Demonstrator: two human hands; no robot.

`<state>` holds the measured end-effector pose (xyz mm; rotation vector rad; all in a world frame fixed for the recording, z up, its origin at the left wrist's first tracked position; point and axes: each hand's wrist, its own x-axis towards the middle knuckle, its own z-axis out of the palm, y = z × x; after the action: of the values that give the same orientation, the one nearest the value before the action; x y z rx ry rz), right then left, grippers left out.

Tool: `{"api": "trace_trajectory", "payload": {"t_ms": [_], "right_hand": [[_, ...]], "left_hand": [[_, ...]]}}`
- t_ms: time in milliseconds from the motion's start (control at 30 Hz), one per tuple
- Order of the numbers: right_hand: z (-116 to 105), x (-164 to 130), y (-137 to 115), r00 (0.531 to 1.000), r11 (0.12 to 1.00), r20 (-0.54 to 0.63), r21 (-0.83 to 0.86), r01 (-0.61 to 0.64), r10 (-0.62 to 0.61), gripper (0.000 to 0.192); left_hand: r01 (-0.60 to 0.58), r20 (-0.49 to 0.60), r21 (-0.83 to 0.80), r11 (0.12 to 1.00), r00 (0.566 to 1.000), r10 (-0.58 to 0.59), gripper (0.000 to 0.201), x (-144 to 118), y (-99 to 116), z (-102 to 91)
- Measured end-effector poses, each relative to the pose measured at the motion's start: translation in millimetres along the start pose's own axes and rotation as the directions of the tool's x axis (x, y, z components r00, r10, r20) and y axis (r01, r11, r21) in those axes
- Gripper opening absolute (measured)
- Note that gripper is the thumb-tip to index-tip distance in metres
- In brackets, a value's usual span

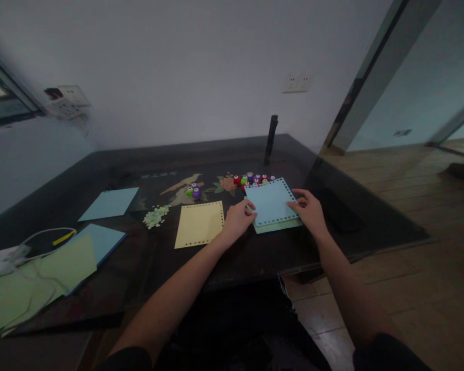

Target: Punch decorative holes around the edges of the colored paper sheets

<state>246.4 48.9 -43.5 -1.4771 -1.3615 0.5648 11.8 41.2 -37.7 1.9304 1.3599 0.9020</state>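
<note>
Two bare hands rest on a small stack of punched paper near the right end of the dark counter [100,170]. The left hand [237,219] presses its fingertips on the left edge of the top blue sheet [270,202]; the right hand [309,211] holds the right edge, thumb and fingers closed lightly on the paper. Both grips are narrow, pinching or pressing the sheet edges. The blue sheet has a row of punched holes along all visible edges. It lies on a pale green sheet [278,225], which shows along the near edge.

Just left of the stack, a yellow sheet [200,223] lies flat, with punched holes along its top, right and bottom edges. Beyond the stack, a cluster of small craft punches [255,179] in red, green and purple stands near the back. Two more punches [194,191] stand apart to the left. A pile of paper scraps [155,216] lies near the yellow sheet. Farther left lie a plain blue sheet [109,203] and overlapping green and blue sheets [67,263]. A dark upright cylinder [271,139] stands at the back.
</note>
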Motion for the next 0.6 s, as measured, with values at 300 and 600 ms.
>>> {"api": "trace_trajectory", "payload": {"t_ms": [300,600], "right_hand": [[-3.1,-7.8,6.7,0.997,0.967,0.075,-0.250,0.046,-0.028,0.033],[-1.2,-9.6,8.9,0.994,0.915,0.103,-0.402,0.027,0.017,0.028]], "left_hand": [[-0.039,0.090,0.195,0.980,0.996,0.022,0.010,-4.3,-2.1,2.2],[-0.088,0.146,0.295,0.951,0.988,0.046,0.014,-5.9,4.1,2.8]]}}
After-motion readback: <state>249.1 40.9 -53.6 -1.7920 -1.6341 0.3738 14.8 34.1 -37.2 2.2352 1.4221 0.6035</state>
